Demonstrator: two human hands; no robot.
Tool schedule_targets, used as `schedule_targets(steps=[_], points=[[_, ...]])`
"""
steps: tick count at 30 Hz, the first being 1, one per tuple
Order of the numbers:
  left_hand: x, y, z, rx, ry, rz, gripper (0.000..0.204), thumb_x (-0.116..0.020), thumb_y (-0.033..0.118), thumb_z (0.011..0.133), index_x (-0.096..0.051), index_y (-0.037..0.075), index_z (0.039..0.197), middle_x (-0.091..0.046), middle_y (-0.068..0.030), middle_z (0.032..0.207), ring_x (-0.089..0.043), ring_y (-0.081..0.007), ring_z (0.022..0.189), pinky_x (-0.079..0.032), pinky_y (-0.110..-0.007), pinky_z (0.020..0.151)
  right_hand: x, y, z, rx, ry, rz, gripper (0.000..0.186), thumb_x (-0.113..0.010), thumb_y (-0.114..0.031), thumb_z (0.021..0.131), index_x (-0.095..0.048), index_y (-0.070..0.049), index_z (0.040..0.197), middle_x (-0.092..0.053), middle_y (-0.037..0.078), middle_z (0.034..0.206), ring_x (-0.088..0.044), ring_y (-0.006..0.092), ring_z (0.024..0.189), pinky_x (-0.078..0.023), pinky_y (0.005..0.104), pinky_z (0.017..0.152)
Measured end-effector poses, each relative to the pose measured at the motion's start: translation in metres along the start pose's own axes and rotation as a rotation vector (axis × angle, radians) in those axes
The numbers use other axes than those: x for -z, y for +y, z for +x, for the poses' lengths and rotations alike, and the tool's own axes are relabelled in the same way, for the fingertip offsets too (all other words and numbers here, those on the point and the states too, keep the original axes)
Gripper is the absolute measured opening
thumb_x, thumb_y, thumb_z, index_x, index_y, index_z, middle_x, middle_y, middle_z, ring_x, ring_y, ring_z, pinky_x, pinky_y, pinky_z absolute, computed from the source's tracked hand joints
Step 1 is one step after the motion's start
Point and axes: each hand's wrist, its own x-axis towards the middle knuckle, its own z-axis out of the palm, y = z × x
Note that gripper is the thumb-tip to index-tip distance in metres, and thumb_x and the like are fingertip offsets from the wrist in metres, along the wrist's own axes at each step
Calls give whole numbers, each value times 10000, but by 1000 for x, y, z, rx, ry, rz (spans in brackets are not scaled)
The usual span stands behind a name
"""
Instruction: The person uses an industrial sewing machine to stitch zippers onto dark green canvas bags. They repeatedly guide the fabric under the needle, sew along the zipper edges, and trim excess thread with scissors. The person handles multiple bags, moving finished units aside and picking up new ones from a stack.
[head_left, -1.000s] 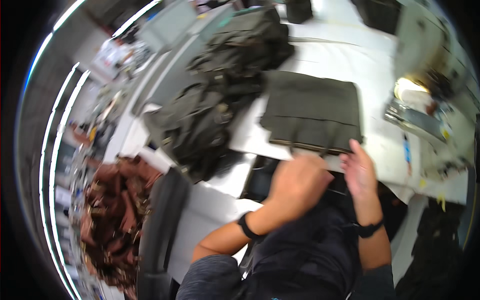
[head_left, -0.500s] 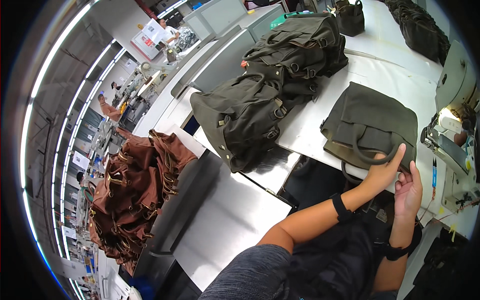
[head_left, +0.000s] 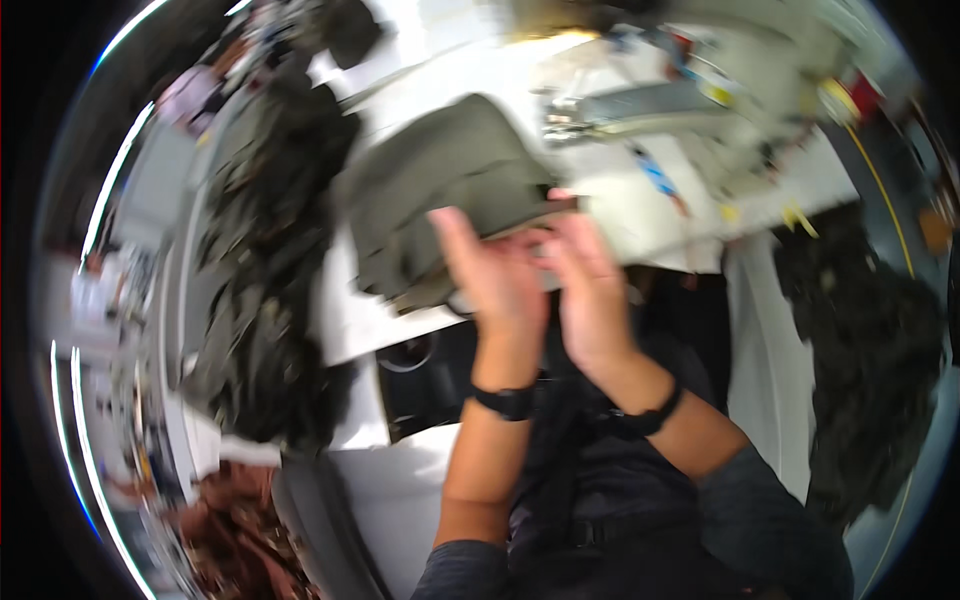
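A dark olive fabric bag (head_left: 440, 180) lies tilted on the white table in front of me, its lower edge lifted toward my hands. My left hand (head_left: 500, 280) grips that near edge, thumb up along the bag's face and fingers tucked at its rim. Beside it, my right hand (head_left: 592, 295) has its fingers closed at the bag's right corner. The two hands nearly touch. Motion blurs the picture, and the bag's handles are mostly hidden.
Just beyond the bag's right side is a sewing machine (head_left: 650, 105). A blue-handled tool (head_left: 655, 172) lies on the white table (head_left: 640, 235). Piled olive bags (head_left: 265, 260) stand at left, brown bags (head_left: 240, 520) lower left. More dark fabric (head_left: 865, 370) hangs at right.
My view has swung right, so the bag and machine now sit nearer the middle. Both hands have come together at the bag's near edge, and my right hand now grips its corner.
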Motion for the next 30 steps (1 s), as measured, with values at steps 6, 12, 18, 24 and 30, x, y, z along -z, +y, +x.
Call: schedule_targets(steps=[6,12,18,24,30], points=[[-10,-13,1,159,-2,-185,666,-555,553,1064,-529,12,1452,-624,-193,1408,-647,-358,1236,-532,-502,1119,30,28,-15,303,72,-651,650,-531,-191,1100,-261,104,1612,-381,322,1615,-420,391,1505,-331,446,1236],[14,-10,9,269,9,-249,515,-549,399,1095,-563,-2,1418,-635,-199,1411,-634,-362,1268,-506,-542,1141,49,12,-9,158,-45,-483,427,-610,-184,1064,-571,62,1411,-673,273,1310,-676,339,1218,-518,401,1040],[3,3,7,364,63,-345,445,-615,311,1076,-578,13,1404,-635,-139,1436,-607,-311,1323,-465,-524,1184,83,-3,13,20,-6,-406,251,-617,-150,1070,-695,24,1233,-764,81,1028,-716,140,922,-555,300,819],[3,6,26,207,107,-208,392,-557,260,1109,-566,7,1408,-639,-132,1429,-618,-295,1312,-494,-479,1144,97,-27,51,340,52,-527,219,-603,-40,1027,-697,27,1213,-749,123,1078,-706,189,954,-537,315,843],[-28,6,136,206,137,1,388,-495,226,1117,-551,-60,1372,-627,-216,1417,-619,-369,1283,-473,-557,1163,80,-81,138,1093,-85,-1236,241,-604,-33,966,-716,26,1171,-733,165,1028,-693,346,981,-514,450,992]])
